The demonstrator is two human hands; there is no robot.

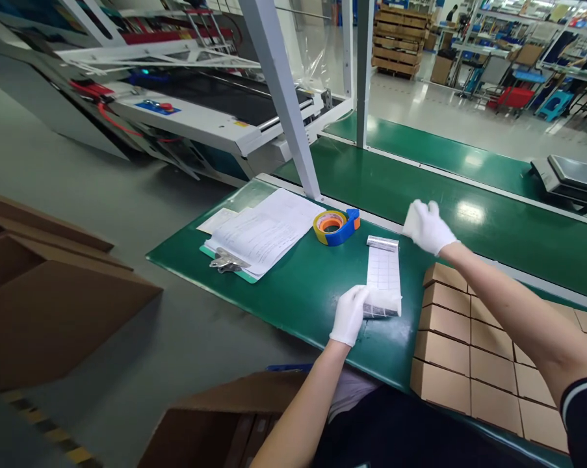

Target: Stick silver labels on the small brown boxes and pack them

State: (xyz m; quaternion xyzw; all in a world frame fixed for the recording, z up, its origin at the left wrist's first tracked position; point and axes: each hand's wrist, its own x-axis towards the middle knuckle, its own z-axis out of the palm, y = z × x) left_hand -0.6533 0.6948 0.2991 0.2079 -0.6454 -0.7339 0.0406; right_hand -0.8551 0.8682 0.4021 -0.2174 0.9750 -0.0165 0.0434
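My left hand (349, 315), in a white glove, pinches the near end of a strip of white labels (383, 270) on the green table. Both ends of the strip curl, and a grid of labels shows between them. Beyond the strip, my gloved right hand (430, 227) is raised near the table's far edge with its fingers bent together. A pale flat edge shows by its fingertips, but I cannot make out what it is. Several brown cardboard boxes (442, 383) stand in rows under my right forearm.
Left of the strip lie a blue tape dispenser (346, 233) and a clipboard (252, 278) with papers (268, 227). A green conveyor belt (395, 179) runs behind a grey post (286, 97). A scale (576, 179) sits far right. Open cartons (64, 318) stand at left.
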